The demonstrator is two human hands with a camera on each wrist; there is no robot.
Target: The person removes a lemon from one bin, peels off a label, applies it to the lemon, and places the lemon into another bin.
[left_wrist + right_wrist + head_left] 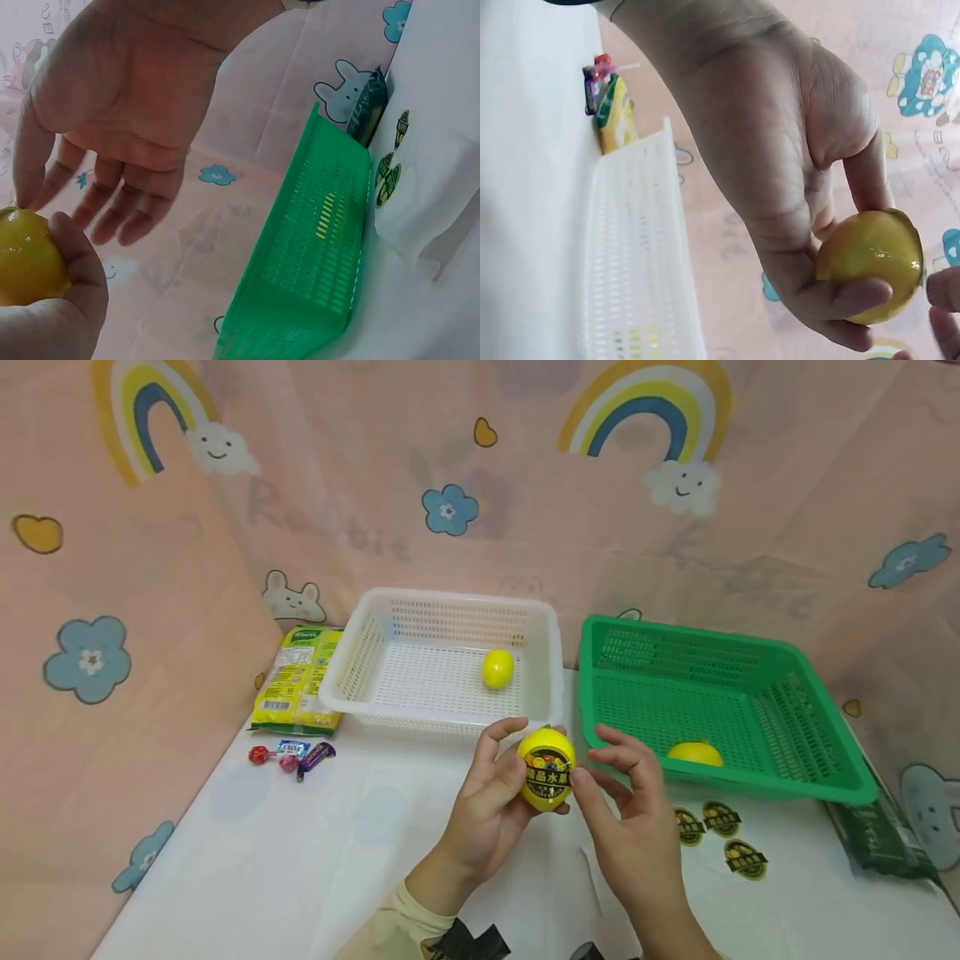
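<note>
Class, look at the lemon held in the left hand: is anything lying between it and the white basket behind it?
Nothing visible does. The left hand holds the stickered lemon just in front of the white basket; only bare table lies between. The right hand touches the lemon from the other side.

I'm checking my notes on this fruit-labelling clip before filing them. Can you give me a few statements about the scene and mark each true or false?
1. The left hand grips a lemon bearing a dark round sticker. True.
2. The white basket holds no fruit. False: one yellow lemon lies in it.
3. The right hand grips a sticker sheet. False: its fingers are relaxed beside the held lemon, fingertips at the sticker.
4. Loose stickers lie on the table in front of the green basket. True.
5. The candies sit inside the green basket. False: they lie on the table, left of the white basket.
</note>
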